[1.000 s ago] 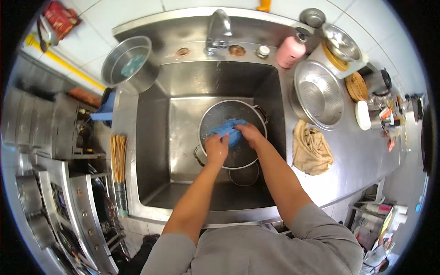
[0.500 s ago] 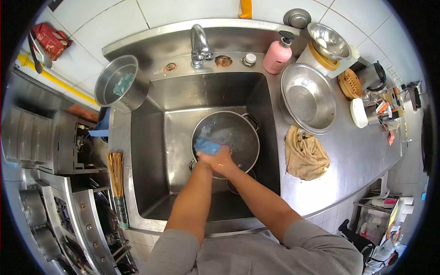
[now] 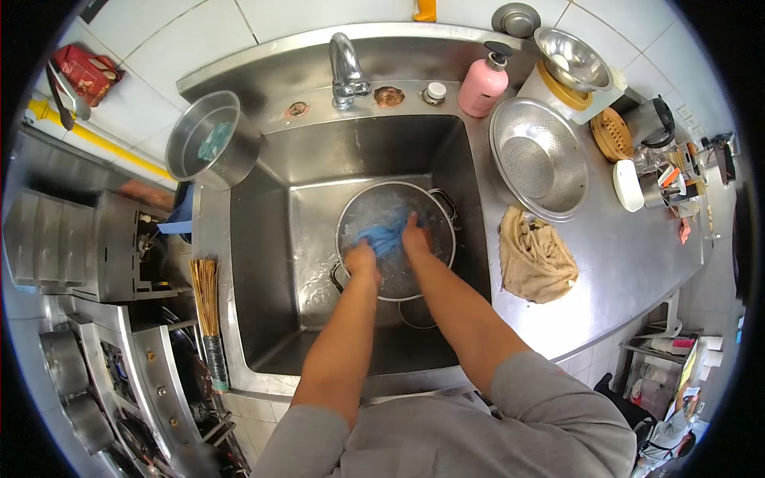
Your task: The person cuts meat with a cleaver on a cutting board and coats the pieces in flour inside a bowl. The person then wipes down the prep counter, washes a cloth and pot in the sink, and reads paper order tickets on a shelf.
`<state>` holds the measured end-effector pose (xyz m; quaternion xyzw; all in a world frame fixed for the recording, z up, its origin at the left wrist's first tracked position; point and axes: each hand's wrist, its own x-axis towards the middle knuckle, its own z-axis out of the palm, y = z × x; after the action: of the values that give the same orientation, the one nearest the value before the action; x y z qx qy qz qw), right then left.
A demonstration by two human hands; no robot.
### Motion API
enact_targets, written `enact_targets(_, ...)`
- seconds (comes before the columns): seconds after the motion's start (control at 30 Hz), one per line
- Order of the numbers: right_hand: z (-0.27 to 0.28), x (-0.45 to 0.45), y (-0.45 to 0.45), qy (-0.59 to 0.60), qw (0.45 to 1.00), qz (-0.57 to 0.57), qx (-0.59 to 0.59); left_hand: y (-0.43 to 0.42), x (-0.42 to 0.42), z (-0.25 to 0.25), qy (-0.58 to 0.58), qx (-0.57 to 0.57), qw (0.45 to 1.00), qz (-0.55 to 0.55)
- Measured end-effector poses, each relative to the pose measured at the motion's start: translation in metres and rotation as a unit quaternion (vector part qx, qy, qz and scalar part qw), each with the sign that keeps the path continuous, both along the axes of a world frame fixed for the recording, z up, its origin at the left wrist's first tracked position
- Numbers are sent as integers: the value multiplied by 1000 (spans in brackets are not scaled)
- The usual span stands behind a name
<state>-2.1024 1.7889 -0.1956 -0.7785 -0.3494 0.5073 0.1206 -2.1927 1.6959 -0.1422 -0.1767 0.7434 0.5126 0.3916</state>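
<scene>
A blue cloth [image 3: 386, 238] lies in the water of a two-handled metal pot [image 3: 396, 295], which stands in the sink [image 3: 307, 211]. At the cloth's left end, my left hand [image 3: 362, 260] is closed on it. My right hand [image 3: 415, 237] grips the right end, its thumb upward and some fingers hidden under water. Between the hands the cloth is spread and partly sunk.
A faucet [image 3: 347, 73] rises behind the sink. Left of it is a deep pot [image 3: 247, 151] with a green scrubber inside. On the right counter are a colander [image 3: 550, 171], a tan rag [image 3: 535, 259] and a pink pump bottle [image 3: 483, 86]. A bamboo brush [image 3: 206, 303] leans at the left edge.
My hands were together on the bunched cloth at the pot's left side. Now they are apart, the right hand further right, and the cloth is stretched between them in the water.
</scene>
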Motion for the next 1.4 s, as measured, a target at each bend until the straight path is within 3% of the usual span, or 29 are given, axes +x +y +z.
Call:
enact_targets(0.07,36,-13,-44,260,949,-137,-109,-1,-9,-32,-101,11,992,79)
enact_targets(0.13,74,-25,-97,388,907,-54,-153,-12,-27,-116,-211,91,973,-20)
enact_targets(0.2,106,-16,-149,213,921,279,167,-11,-26,-137,-200,81,976,-29)
enact_targets(0.33,152,4,-167,189,843,455,214,2,-24,-142,-127,36,988,-85)
enact_targets(0.4,141,14,-150,198,813,493,237,5,-26,-124,-105,24,989,-103)
enact_targets(0.47,95,26,-105,252,642,624,368,1,-29,-16,-262,302,916,-24)
enact_targets(0.5,92,28,-91,124,671,608,406,-5,-25,43,-308,286,907,-19)
enact_targets(0.53,89,31,-77,-7,689,580,434,-1,-27,40,-308,283,908,-21)
enact_targets(0.6,69,37,-49,-69,742,524,412,14,-32,26,-195,431,881,-1)
enact_targets(0.63,69,40,-38,-71,744,522,412,22,-28,20,-80,374,921,-73)
enact_targets(0.67,70,43,-27,-123,762,573,277,26,-21,35,-81,377,920,-76)
enact_targets(0.7,71,45,-21,-171,762,609,135,27,-12,50,170,167,916,-324)
enact_targets(0.73,65,44,-21,-174,763,607,136,26,-3,61,394,-69,759,-514)
enact_targets(0.77,50,39,-22,-219,745,619,114,20,7,59,490,-92,665,-556)
enact_targets(0.83,22,35,-13,-268,725,627,95,4,6,12,488,-111,618,-607)
enact_targets(0.9,-15,33,0,-149,830,535,35,-4,14,5,424,-189,512,-723)
enact_targets(0.93,-81,29,8,-168,812,553,79,-6,20,18,362,-242,450,-779)
enact_targets(0.97,-145,26,16,-190,791,569,122,-8,18,30,366,-245,454,-774)
enact_targets(1.0,-205,22,23,-214,768,581,165,-10,14,40,270,-96,610,-739)
enact_targets(1.03,-143,22,12,-58,885,459,51,-14,12,49,160,61,730,-662)
enact_targets(1.07,-79,22,0,153,970,178,-54,-22,11,54,168,58,735,-655)
enact_targets(1.1,0,21,-14,232,965,-54,-111,-32,9,57,76,216,861,-455)
enact_targets(1.13,23,16,-20,239,963,-39,-115,-41,6,63,-19,359,909,-213)
enact_targets(1.17,38,13,-24,376,910,-25,-172,-44,5,77,-4,358,913,-198)
enact_targets(1.2,53,7,-29,501,833,-6,-233,-46,5,95,-116,269,944,-152)
enact_targets(1.23,70,2,-39,502,829,20,-246,-49,4,107,-229,182,951,-98)
enact_targets(1.3,101,-7,-64,501,865,39,-4,-47,-7,103,-305,229,923,-51)
enact_targets(1.33,121,-13,-78,508,859,59,-11,-41,-13,81,-292,238,926,-34)
enact_targets(1.4,154,-19,-102,407,872,142,234,-32,-26,8,-275,369,887,-30)
